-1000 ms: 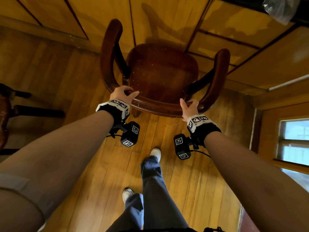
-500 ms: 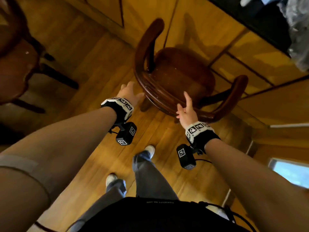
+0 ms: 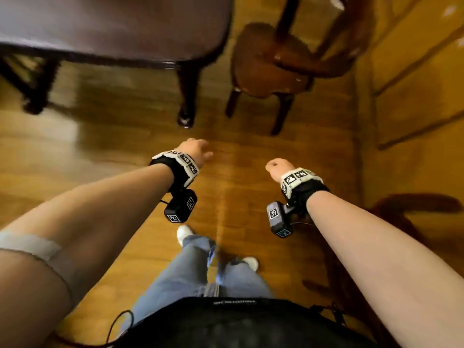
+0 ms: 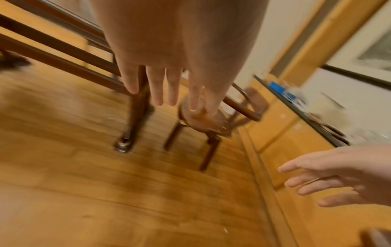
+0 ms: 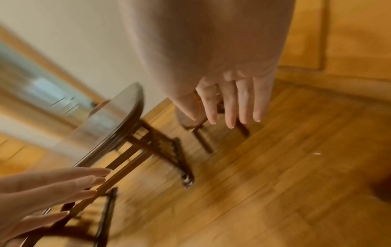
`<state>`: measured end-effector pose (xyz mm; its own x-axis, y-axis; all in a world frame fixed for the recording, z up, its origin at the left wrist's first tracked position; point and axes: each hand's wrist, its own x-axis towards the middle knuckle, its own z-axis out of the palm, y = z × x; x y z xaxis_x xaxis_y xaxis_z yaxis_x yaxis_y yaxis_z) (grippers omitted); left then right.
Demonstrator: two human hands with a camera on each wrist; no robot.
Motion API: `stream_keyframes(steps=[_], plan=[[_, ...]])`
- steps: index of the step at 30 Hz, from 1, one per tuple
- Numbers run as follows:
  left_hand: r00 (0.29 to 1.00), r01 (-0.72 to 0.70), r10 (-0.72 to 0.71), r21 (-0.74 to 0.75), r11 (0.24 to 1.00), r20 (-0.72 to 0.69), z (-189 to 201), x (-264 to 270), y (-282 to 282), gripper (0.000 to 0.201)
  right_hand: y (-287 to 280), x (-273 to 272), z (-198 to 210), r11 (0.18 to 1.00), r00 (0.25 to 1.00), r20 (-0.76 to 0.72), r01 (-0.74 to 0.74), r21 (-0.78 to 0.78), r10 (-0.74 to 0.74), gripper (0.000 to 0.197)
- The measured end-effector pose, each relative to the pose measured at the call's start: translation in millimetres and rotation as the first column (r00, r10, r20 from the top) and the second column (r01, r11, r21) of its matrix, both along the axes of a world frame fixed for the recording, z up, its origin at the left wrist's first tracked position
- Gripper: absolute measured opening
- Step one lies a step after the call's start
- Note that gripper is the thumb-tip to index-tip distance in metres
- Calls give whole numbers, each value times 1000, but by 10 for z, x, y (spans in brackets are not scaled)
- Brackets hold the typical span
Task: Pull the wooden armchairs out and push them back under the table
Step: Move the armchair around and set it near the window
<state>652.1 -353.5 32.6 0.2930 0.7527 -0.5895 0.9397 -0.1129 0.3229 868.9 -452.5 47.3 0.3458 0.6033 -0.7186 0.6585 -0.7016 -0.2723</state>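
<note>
A dark wooden armchair stands on the floor ahead, just right of the table and beside its corner leg. The curved top of a second armchair shows at the right edge, close to my right forearm. My left hand and right hand hang in the air over bare floor, short of the chair ahead. Neither holds anything. In the left wrist view the left fingers are straight. The right fingers are straight too. The picture is blurred by motion.
Wood-panelled cabinets run along the right, leaving a narrow strip of plank floor between them and the table. A counter above them carries blurred items. My legs and white shoes are below.
Both hands have let go of the armchair's back rail and opened. The view has swung left to the table and another armchair; a chair's back now lies at the right edge.
</note>
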Motion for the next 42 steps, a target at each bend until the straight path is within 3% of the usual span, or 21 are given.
stream_keyframes(steps=[4,8,12,15,20,27,32,38,42], plan=[[957,-288,287,1,958,-43,45,-1549,159,53,939,-1361,-28,945,945,-5,-328,15,328,39],[814,-575,572,5,818,-105,154,-3129,38,51,1622,-3056,1,778,773,-84,-626,52,628,38],[683,-727,726,15,686,-75,191,-4007,-41,51,1975,-4161,67,630,621,-114,-774,69,776,38],[569,-821,820,12,571,-56,197,-4577,-98,51,2270,-4924,62,515,507,-113,-855,57,854,38],[444,-896,892,-20,444,-84,103,-5488,164,53,2879,-6051,-35,349,347,-83,-937,18,934,40],[247,-967,967,43,250,-64,276,-6783,957,52,4057,-7585,-36,202,201,-39,-979,16,979,43],[191,-981,979,17,193,-68,360,-7599,1468,51,4597,-8644,99,62,62,-12,-998,4,998,43],[220,-976,970,-22,219,-100,239,-8700,2199,51,5151,-9927,43,-51,-50,-62,-999,-8,997,46],[285,-958,958,-1,285,-44,257,-9740,2821,52,5673,-10988,89,-38,-41,-80,-998,43,996,45]])
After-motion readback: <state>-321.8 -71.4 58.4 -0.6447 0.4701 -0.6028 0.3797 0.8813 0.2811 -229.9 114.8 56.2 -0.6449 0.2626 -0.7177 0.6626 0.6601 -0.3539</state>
